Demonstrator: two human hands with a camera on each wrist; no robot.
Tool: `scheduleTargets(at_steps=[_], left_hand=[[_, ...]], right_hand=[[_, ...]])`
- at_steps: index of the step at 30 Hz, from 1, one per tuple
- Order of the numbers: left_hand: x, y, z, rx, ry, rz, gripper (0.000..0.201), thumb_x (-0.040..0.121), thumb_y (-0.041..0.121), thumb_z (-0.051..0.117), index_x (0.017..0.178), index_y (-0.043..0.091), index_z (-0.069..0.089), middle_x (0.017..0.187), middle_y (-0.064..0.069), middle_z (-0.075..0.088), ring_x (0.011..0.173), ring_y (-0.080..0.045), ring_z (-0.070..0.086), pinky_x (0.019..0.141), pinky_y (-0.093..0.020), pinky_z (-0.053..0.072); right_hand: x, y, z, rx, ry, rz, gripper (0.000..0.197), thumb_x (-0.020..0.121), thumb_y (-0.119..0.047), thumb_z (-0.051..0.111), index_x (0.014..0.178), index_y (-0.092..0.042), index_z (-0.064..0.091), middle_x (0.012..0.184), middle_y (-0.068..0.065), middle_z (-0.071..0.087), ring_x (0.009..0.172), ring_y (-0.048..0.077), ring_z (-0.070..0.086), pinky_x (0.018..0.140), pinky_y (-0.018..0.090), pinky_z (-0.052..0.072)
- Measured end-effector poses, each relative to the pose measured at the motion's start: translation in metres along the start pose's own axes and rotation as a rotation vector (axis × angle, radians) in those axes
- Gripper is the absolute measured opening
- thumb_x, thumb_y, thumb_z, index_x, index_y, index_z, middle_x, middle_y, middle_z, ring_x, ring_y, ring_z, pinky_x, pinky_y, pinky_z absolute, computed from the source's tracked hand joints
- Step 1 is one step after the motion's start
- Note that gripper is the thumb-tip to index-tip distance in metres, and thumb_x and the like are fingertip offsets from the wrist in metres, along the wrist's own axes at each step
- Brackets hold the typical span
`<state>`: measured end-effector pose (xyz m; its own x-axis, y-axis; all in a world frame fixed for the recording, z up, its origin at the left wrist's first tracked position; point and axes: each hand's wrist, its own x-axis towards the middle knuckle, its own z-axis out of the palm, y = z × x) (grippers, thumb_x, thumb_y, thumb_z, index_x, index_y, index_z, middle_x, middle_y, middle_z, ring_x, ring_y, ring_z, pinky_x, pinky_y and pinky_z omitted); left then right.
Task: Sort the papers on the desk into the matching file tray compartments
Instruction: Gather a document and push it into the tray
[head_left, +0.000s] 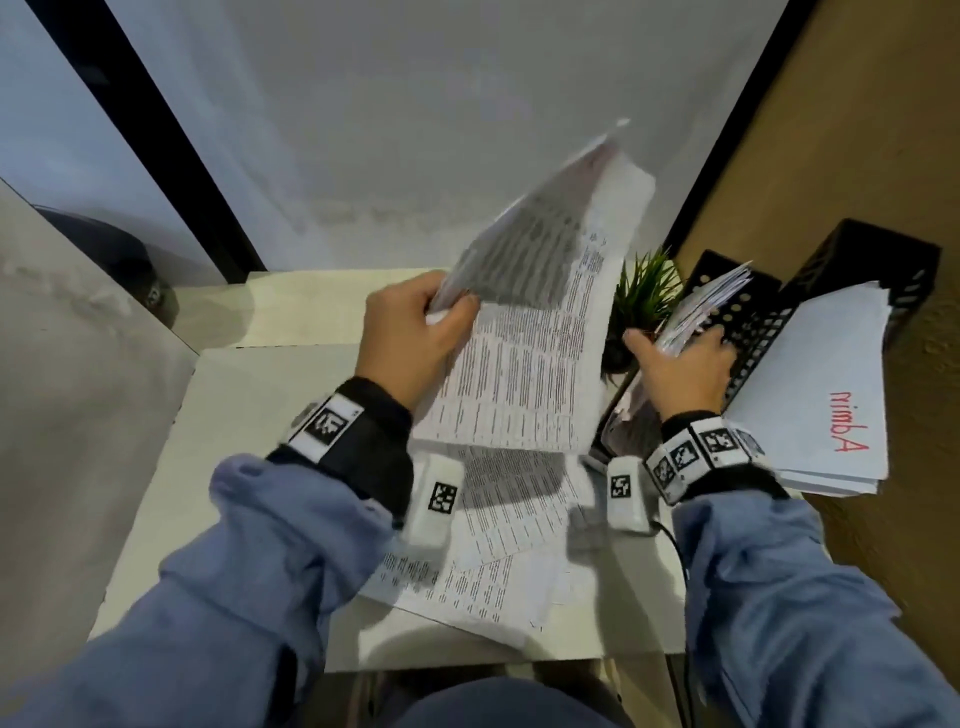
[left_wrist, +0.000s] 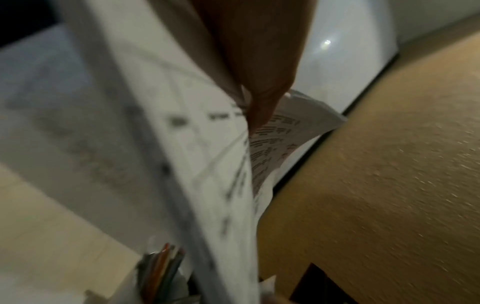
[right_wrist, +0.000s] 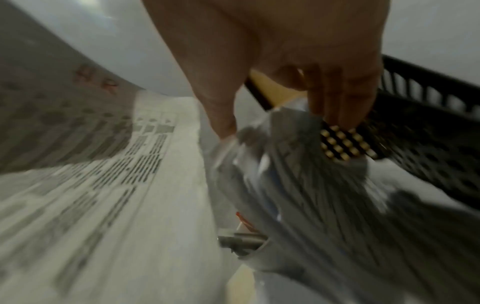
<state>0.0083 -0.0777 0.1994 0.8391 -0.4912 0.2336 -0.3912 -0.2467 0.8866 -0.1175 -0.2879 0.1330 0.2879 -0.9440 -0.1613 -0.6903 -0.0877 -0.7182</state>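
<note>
My left hand (head_left: 436, 322) grips a sheaf of printed sheets (head_left: 540, 332) by its near corner and holds it raised over the desk; the thumb (left_wrist: 262, 98) pinches the paper in the left wrist view. My right hand (head_left: 680, 358) grips a bundle of papers (head_left: 701, 306) standing in the left compartment of the black mesh file tray (head_left: 758, 332). In the right wrist view the fingers (right_wrist: 337, 98) curl round that bundle (right_wrist: 298, 164) against the tray wall (right_wrist: 428, 123). Another stack marked with red letters (head_left: 826, 405) leans in the right compartment. More printed sheets (head_left: 509, 525) lie on the white desk (head_left: 218, 467).
A small green plant (head_left: 644, 296) stands just left of the tray, between my hands. The brown wall (head_left: 857, 130) runs close behind the tray on the right. A cup of coloured pencils (left_wrist: 161, 269) shows in the left wrist view. A cable (head_left: 675, 545) trails by my right wrist.
</note>
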Motion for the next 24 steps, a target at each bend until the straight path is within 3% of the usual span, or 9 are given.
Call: scheduleTargets(at_steps=[1,3,7,10,11,13,17,20,24], left_hand=[[0.008,0.01,0.006,0.046,-0.029,0.034,0.021,0.085,0.015,0.062,0.069,0.001,0.062,0.057,-0.012,0.055,0.05,-0.005,0.042,0.05,-0.018,0.036],[0.02,0.027,0.022,0.106,-0.085,0.087,0.019,0.084,0.013,0.061,0.068,0.003,0.063,0.054,-0.005,0.056,0.046,-0.003,0.044,0.046,-0.009,0.033],[0.036,0.05,0.057,0.204,-0.201,0.143,0.018,0.083,0.014,0.058,0.065,0.013,0.06,0.052,0.006,0.051,0.047,-0.004,0.045,0.046,-0.011,0.033],[0.044,0.062,0.084,0.312,-0.263,0.189,0.016,0.084,0.016,0.057,0.069,0.015,0.059,0.055,0.004,0.049,0.053,-0.013,0.046,0.05,-0.02,0.03],[0.045,0.064,0.095,0.359,-0.281,0.204,0.015,0.085,0.016,0.055,0.072,0.011,0.061,0.058,0.001,0.049,0.057,-0.018,0.047,0.053,-0.024,0.031],[0.046,0.067,0.117,0.434,-0.323,0.22,0.015,0.085,0.016,0.053,0.079,0.008,0.063,0.065,-0.003,0.051,0.066,-0.023,0.049,0.06,-0.027,0.033],[0.046,0.059,0.16,0.487,-0.44,0.166,0.014,0.085,0.01,0.052,0.086,0.007,0.066,0.077,-0.012,0.062,0.072,-0.029,0.055,0.065,-0.031,0.042],[0.044,0.043,0.186,0.468,-0.489,0.102,0.013,0.085,0.008,0.053,0.088,0.006,0.066,0.086,-0.016,0.066,0.082,-0.033,0.06,0.067,-0.033,0.044],[0.034,0.014,0.211,0.396,-0.586,-0.032,0.02,0.089,0.024,0.059,0.098,0.007,0.066,0.096,-0.016,0.068,0.09,-0.033,0.062,0.083,-0.039,0.051]], right_hand=[[0.013,0.009,0.006,0.018,-0.068,0.115,0.092,0.072,-0.043,0.072,0.141,0.002,0.03,0.14,0.02,0.041,0.125,0.034,0.045,0.104,0.044,0.04],[0.027,0.019,0.008,0.122,-0.146,0.195,0.054,0.072,-0.025,0.067,0.111,0.006,0.047,0.109,0.016,0.055,0.096,0.031,0.057,0.083,0.043,0.048],[0.032,0.021,-0.012,0.193,-0.119,0.044,0.002,0.076,-0.003,0.049,0.075,-0.003,0.049,0.069,0.009,0.046,0.073,0.026,0.05,0.066,0.033,0.04],[0.034,0.019,-0.032,0.241,-0.132,-0.048,0.014,0.075,0.005,0.044,0.065,-0.004,0.047,0.057,0.005,0.041,0.059,0.021,0.043,0.046,0.019,0.036],[0.034,0.018,-0.038,0.258,-0.132,-0.08,0.012,0.075,0.005,0.044,0.07,-0.002,0.052,0.057,0.006,0.044,0.057,0.021,0.044,0.044,0.019,0.036],[0.031,0.012,-0.05,0.281,-0.137,-0.142,0.017,0.074,0.005,0.045,0.08,0.001,0.061,0.066,0.009,0.052,0.062,0.021,0.048,0.053,0.023,0.038],[0.033,0.001,-0.063,0.209,-0.182,-0.212,0.02,0.078,0.007,0.045,0.071,-0.008,0.056,0.069,0.008,0.055,0.067,0.023,0.051,0.059,0.025,0.04],[0.037,0.001,-0.063,-0.001,-0.137,-0.249,0.021,0.077,0.001,0.049,0.093,-0.001,0.063,0.09,0.021,0.063,0.089,0.033,0.06,0.076,0.035,0.048],[0.034,0.009,-0.041,-0.26,-0.12,-0.219,0.037,0.085,-0.021,0.059,0.115,0.0,0.056,0.113,0.022,0.062,0.106,0.036,0.059,0.084,0.034,0.046]])
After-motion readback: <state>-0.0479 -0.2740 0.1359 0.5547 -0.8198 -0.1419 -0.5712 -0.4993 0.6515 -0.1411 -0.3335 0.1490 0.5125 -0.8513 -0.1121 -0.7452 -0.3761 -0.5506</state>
